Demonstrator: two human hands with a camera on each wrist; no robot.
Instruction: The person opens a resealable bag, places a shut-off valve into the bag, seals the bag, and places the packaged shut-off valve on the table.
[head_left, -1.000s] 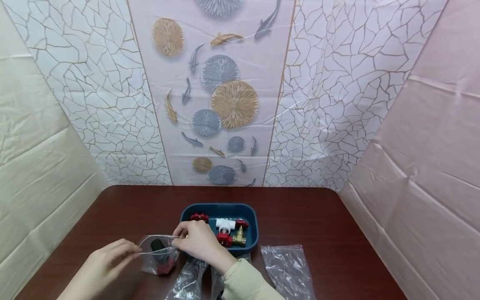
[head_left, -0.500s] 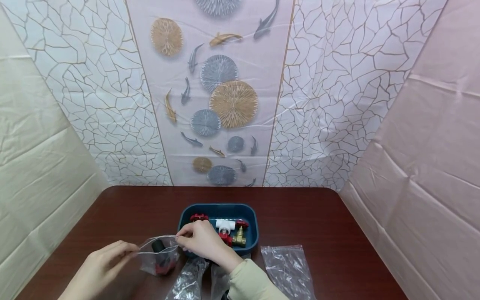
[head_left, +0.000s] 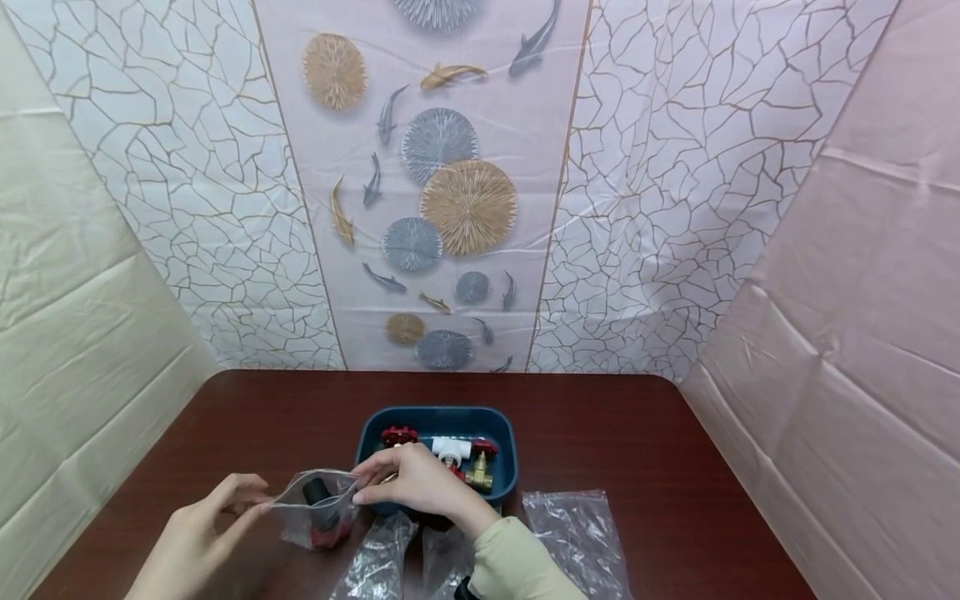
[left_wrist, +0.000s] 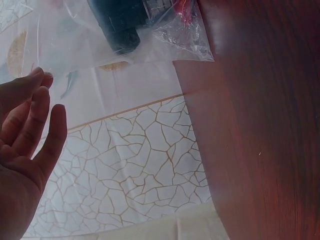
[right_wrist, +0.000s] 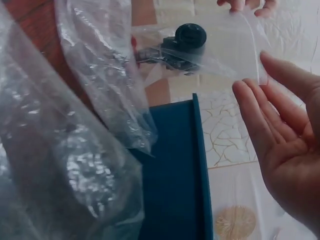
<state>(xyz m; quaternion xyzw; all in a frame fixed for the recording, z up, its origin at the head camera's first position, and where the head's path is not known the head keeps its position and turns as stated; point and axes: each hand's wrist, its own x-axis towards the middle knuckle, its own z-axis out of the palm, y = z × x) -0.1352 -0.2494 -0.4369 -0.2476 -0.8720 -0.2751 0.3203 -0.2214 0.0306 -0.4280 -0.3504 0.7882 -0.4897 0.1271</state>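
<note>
A clear zip bag (head_left: 294, 523) is held up above the table, its mouth spread between both hands. Inside it is a dark grey valve (head_left: 316, 492) with a red part at the bottom. My left hand (head_left: 197, 533) pinches the left edge of the mouth. At the opposite edge, my right hand (head_left: 420, 485) pinches the film between thumb and fingers, in front of the blue bin (head_left: 513, 454). In the right wrist view the valve's round black end (right_wrist: 191, 36) points toward the bag's mouth. The left wrist view shows the left hand (left_wrist: 27, 135) beside the film.
The bin contains a white tee fitting (head_left: 452, 449), a brass valve (head_left: 480, 475) and a red handwheel (head_left: 399, 435), partly hidden by the right hand. Crumpled clear bags (head_left: 378, 554) lie before the bin. A flat bag (head_left: 577, 542) lies at right on the brown table (head_left: 660, 500).
The fingers of both hands have shifted slightly along the bag's edges, and the mouth has changed shape. The right hand has moved a little to the right. The valve stays in the bag.
</note>
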